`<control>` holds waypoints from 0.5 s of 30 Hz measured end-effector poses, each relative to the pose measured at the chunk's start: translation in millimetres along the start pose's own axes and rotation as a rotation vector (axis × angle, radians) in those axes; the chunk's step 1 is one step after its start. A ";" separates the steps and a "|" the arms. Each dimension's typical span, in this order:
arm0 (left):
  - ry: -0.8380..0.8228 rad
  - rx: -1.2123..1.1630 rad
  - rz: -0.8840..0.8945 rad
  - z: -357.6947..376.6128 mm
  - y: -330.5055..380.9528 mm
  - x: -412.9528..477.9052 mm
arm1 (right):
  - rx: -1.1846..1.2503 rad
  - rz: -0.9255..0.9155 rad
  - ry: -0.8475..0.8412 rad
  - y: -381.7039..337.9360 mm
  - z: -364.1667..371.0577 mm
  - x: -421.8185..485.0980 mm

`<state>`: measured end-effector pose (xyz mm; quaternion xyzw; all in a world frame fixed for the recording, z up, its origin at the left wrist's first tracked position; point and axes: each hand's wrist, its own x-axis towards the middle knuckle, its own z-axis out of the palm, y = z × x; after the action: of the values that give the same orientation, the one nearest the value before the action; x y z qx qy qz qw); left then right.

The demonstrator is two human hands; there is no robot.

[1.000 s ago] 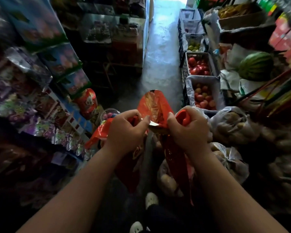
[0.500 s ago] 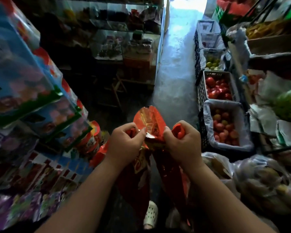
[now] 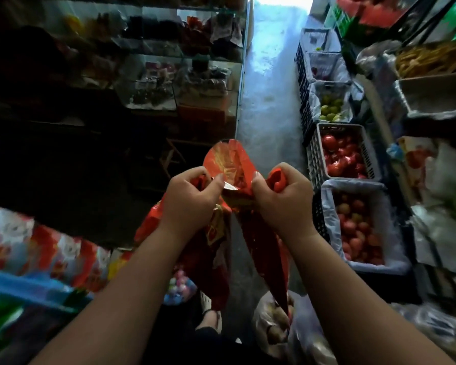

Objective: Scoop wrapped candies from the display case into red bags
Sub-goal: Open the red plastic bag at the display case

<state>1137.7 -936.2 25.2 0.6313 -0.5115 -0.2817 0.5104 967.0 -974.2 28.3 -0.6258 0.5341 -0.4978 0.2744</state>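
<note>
A shiny red bag [image 3: 228,164] with gold print hangs in front of me at mid-frame. My left hand [image 3: 188,198] pinches its top edge on the left, and my right hand [image 3: 282,197] pinches the top edge on the right, with red handles bunched in the fist. The bag's mouth flap stands up between my thumbs and its body droops toward the floor. The glass display case [image 3: 184,83] with wrapped goods stands ahead on the left, well beyond my hands. No scoop shows.
Crates of red tomatoes [image 3: 342,154], pinkish fruit [image 3: 358,227] and green fruit [image 3: 331,109] line the right of the narrow concrete aisle [image 3: 269,88]. Colourful packages [image 3: 37,246] fill the left. A tub of pastel candies [image 3: 179,285] and a clear bag of potatoes [image 3: 274,327] sit by my feet.
My view has shifted forward and up the aisle, bringing the display case closer. Both hands keep the same grip on the red bag's top.
</note>
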 end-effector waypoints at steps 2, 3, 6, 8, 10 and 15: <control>-0.028 0.004 0.009 -1.9 -4.4 43.4 | -0.009 0.000 0.000 2.7 18.9 33.1; -0.044 0.009 0.020 -3.5 -6.3 63.3 | -0.006 0.003 0.004 3.9 27.5 49.7; -0.071 0.019 0.045 -7.1 -10.1 118.0 | -0.004 0.006 0.020 7.5 52.5 99.3; -0.060 0.030 0.067 -8.1 -12.9 150.6 | -0.008 -0.011 -0.001 8.0 69.6 128.3; -0.039 0.027 0.084 -10.1 -16.3 179.4 | 0.012 -0.026 -0.020 8.4 86.5 153.5; 0.023 0.011 0.020 -14.7 -33.8 242.6 | 0.073 -0.031 -0.078 16.8 129.6 222.1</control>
<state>1240.0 -1158.8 38.7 0.6322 -0.5132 -0.2665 0.5156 1064.4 -1212.5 41.0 -0.6423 0.4949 -0.4965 0.3099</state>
